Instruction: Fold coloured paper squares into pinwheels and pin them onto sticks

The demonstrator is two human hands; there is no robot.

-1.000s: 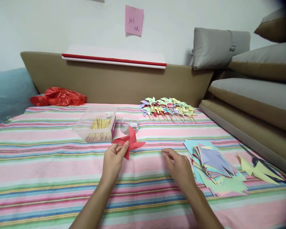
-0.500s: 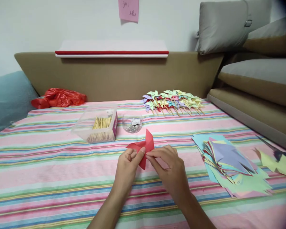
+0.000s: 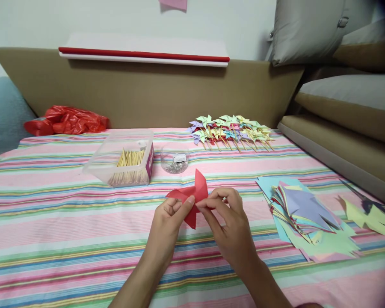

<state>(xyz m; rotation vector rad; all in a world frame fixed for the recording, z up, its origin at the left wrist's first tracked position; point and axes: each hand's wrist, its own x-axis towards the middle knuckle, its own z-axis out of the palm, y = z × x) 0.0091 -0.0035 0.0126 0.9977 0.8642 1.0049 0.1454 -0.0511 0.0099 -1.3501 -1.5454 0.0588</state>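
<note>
A red paper pinwheel [image 3: 200, 186] with folded blades is held up over the striped cloth, in the middle of the head view. My left hand [image 3: 170, 218] is closed on it, thumb pressed near its centre and the other fingers curled behind. From the right, my right hand [image 3: 226, 218] meets the centre of the pinwheel with thumb and index finger pinched together. Whatever sits between those fingertips is too small to make out. Beyond the hands stands a clear round container [image 3: 175, 161] of small metal pieces, beside a clear plastic box [image 3: 131, 171] of thin wooden sticks.
Finished pinwheels on sticks [image 3: 232, 132] lie at the back right. Stacked coloured paper cutouts [image 3: 308, 209], a yellow cutout [image 3: 368, 216] and dark scissors [image 3: 367, 203] are at the right. A red plastic bag [image 3: 72, 119] rests at the back left. Cushions [image 3: 346, 102] line the right side.
The camera view has tilted down and shifted slightly. Both hands keep their places on the red pinwheel, the right fingers still pinched at its centre and curled a little differently.
</note>
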